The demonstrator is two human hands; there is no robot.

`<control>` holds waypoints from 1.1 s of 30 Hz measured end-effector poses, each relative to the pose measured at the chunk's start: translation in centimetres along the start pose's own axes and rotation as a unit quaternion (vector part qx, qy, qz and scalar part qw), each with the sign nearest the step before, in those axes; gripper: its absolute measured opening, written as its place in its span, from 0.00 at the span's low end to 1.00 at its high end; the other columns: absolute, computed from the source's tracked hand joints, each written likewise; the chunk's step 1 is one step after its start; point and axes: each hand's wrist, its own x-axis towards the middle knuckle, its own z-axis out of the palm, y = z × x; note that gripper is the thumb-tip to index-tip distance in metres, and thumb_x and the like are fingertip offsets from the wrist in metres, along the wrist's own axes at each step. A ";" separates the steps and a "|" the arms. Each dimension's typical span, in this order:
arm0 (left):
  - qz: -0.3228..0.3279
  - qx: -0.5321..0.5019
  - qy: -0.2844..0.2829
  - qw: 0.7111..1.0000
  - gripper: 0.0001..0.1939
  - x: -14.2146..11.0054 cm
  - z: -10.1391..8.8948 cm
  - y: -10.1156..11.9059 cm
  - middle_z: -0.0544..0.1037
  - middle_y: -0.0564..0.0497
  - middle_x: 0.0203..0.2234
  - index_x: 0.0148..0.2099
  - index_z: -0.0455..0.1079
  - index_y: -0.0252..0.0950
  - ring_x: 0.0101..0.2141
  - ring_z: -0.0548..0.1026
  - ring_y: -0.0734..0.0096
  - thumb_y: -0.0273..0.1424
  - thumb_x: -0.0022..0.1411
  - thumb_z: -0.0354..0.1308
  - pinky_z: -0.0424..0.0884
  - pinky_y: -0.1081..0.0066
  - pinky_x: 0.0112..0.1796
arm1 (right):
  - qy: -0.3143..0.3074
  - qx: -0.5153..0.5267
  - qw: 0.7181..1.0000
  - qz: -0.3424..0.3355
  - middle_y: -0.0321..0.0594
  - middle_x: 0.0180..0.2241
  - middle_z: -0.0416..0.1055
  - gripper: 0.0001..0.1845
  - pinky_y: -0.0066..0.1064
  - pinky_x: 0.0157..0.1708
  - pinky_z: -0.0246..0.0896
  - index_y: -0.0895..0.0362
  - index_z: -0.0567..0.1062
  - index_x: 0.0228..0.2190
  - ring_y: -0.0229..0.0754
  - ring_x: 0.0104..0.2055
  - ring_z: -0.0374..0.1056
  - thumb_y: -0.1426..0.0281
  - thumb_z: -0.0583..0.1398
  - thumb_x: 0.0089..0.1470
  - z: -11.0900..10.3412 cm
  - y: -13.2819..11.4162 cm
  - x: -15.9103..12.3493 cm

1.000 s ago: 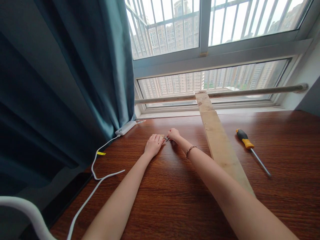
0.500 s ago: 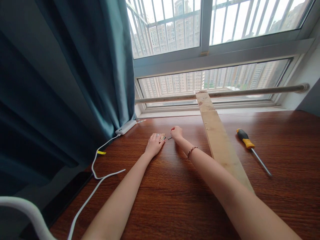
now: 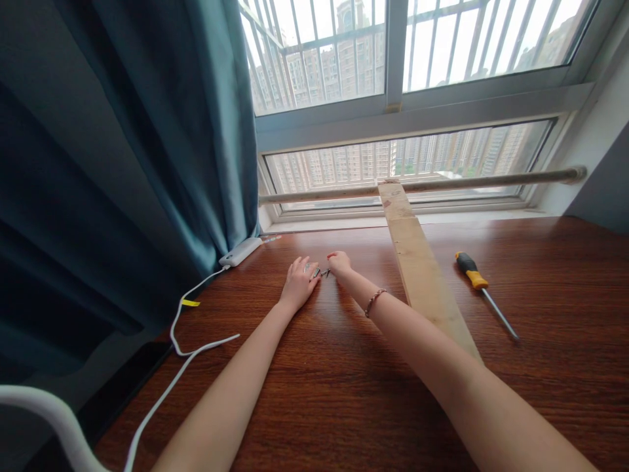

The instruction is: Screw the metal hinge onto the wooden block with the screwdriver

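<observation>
My left hand [image 3: 297, 282] lies flat on the brown wooden table [image 3: 344, 393], fingers stretched out over a small pile of metal screws [image 3: 317, 271]. My right hand [image 3: 339, 264] is just to the right of the pile, its fingers curled in a pinch near a screw; what they hold is too small to make out. A bead bracelet [image 3: 374, 301] is on my right wrist.
A long pale wooden plank [image 3: 417, 269] slants from the metal rail [image 3: 491, 181] at the window down across the table. A black-and-yellow screwdriver [image 3: 479, 286] lies right of it. A white power bank [image 3: 240, 252] with a white cable [image 3: 187, 341] sits by the teal curtain [image 3: 122, 144].
My right hand lifted slightly away from the screws and came back to them. My left hand stayed flat on the pile. The view has shifted a little to the right.
</observation>
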 end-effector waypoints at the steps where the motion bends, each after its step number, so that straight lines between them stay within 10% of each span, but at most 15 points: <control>1: 0.029 0.000 -0.006 1.000 0.17 0.0 -0.3 0.4 0.66 0.43 0.56 0.52 0.68 0.38 0.58 0.56 0.55 0.33 0.61 0.50 0.49 0.53 0.56 | 0.001 -0.011 1.000 -0.003 0.42 0.43 0.70 0.11 0.39 0.43 0.65 0.60 0.72 0.40 0.41 0.43 0.68 0.66 0.56 0.59 -0.2 0.1 -0.1; 20: 0.131 -0.092 0.015 0.987 0.09 0.2 -0.1 0.5 0.79 0.48 0.35 0.32 0.72 0.37 0.42 0.73 0.63 0.26 0.59 0.51 0.55 0.56 0.53 | -0.020 -0.116 0.983 -0.141 0.47 0.34 0.77 0.09 0.26 0.37 0.62 0.61 0.80 0.31 0.43 0.38 0.72 0.78 0.61 0.45 -0.9 1.4 -1.4; 33: -0.036 0.024 0.099 0.994 0.16 -0.1 -0.5 0.6 0.70 0.43 0.51 0.49 0.68 0.36 0.56 0.60 0.54 0.30 0.58 0.53 0.52 0.54 0.55 | -0.058 -0.153 0.980 -0.117 0.47 0.35 0.77 0.14 0.26 0.35 0.64 0.59 0.79 0.34 0.46 0.38 0.72 0.70 0.66 0.41 -1.3 -0.3 -3.5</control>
